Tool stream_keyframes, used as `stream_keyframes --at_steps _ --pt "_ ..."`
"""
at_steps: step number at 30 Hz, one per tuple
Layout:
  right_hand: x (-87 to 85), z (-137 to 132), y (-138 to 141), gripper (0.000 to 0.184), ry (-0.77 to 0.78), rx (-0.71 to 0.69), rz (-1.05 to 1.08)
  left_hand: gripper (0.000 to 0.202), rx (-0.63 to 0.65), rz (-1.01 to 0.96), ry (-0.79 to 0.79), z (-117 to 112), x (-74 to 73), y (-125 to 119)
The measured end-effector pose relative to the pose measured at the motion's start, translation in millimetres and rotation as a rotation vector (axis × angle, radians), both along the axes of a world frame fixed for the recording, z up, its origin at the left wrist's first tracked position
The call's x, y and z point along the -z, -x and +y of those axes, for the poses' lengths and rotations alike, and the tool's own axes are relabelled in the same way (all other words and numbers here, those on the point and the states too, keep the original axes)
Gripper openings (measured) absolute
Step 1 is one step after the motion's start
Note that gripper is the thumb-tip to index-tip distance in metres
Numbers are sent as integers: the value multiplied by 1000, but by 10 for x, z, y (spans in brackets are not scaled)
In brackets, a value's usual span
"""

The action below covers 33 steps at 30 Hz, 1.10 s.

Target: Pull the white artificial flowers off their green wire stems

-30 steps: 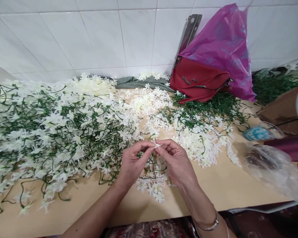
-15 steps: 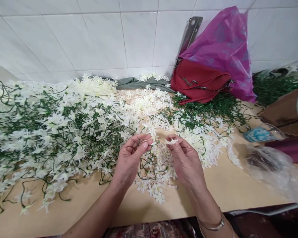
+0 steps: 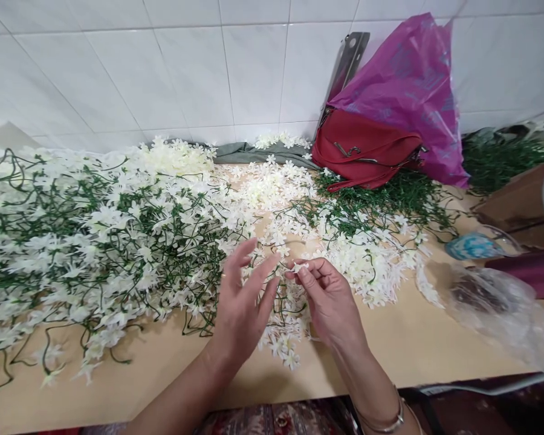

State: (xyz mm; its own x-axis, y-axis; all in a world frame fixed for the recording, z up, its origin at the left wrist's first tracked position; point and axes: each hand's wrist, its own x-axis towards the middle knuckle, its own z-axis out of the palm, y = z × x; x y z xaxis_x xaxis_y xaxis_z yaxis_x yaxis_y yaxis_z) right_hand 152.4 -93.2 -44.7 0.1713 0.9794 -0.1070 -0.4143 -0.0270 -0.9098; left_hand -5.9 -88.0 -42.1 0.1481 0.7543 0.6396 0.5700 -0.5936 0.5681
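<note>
My right hand point(image 3: 335, 299) pinches a small white artificial flower point(image 3: 300, 267) between thumb and fingertips, over the middle of the table. To its left, my left hand point(image 3: 241, 308) is open with its fingers apart and slightly blurred; I see nothing held in it. Beneath and between the hands lie loose white blossoms point(image 3: 286, 345) and dark green wire-like stems. A large heap of white flowers on green stems point(image 3: 118, 232) spreads to the left. More loose blossoms point(image 3: 272, 187) lie beyond the hands, and another white pile point(image 3: 367, 269) sits just right of my right hand.
A red handbag point(image 3: 367, 148) rests on green stems point(image 3: 394, 196) at the back right, with a purple plastic bag point(image 3: 408, 78) behind it. Clear plastic point(image 3: 503, 308) and a blue-and-white item point(image 3: 474, 246) lie at the right. A tiled wall point(image 3: 190, 72) bounds the back.
My left hand has opened from a pinch and spread its fingers. The right hand, still holding the white flower, has moved left and slightly down, closer to the left hand.
</note>
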Motion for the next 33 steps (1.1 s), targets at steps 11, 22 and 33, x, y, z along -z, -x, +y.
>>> stream_keyframes --at_steps 11,22,33 --pt "-175 -59 -210 15 -119 -170 -91 32 313 -326 321 71 -78 -80" --pt "48 33 -283 33 23 -186 -203 14 222 -596 616 117 170 -16" --pt "-31 14 -312 29 48 -297 -322 11 238 -469 520 75 202 -10"
